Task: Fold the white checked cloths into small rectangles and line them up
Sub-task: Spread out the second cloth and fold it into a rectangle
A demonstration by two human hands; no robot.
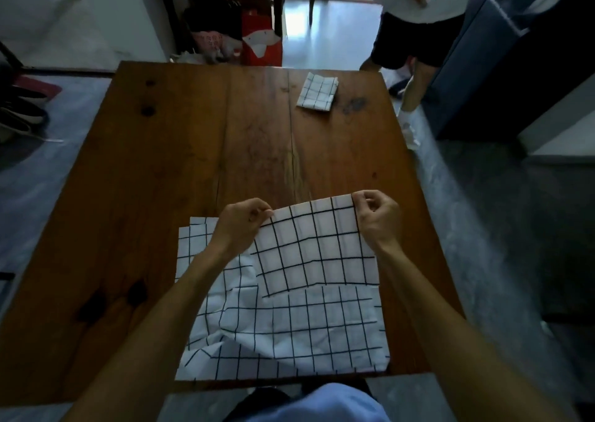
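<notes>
Wooden table (128,228) under me, its near edge holding the loose cloth (289,325) spread flat. Above it I hold a second cloth (315,247) by its far edge, my left hand (241,225) pinching one corner, my right hand (376,218) pinching the other, so that edge runs left to right between them. Next, I judge, comes folding it. Far right lies one folded cloth (317,91), well apart, nearer my right hand.

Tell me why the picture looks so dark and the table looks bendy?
Head view: the room is dim, lit mostly by daylight off the floor behind; the wide lens bows the wooden table's edges; the white checked cloth stays bright and fairly sharp, while the far background is soft.
</notes>
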